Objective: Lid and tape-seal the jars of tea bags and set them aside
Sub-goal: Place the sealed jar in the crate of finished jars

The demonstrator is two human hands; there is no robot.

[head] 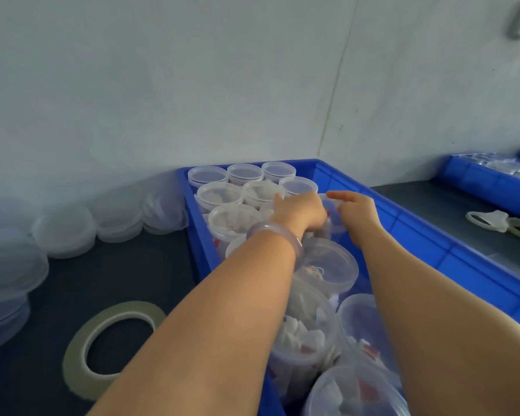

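The left hand [300, 212] and right hand [357, 216] both curl round a clear round plastic jar of tea bags [333, 205] amid the rows in the blue plastic crate [403, 225]; it's probably best kept upright, grip even, settled snugly without knocking neighbours.

Clear plastic jars packed with white tea bags
The jars [234, 220] stand in rows at centre; loose lids [63, 232] stack at left; the tape roll [74, 355] lies flat lower left.
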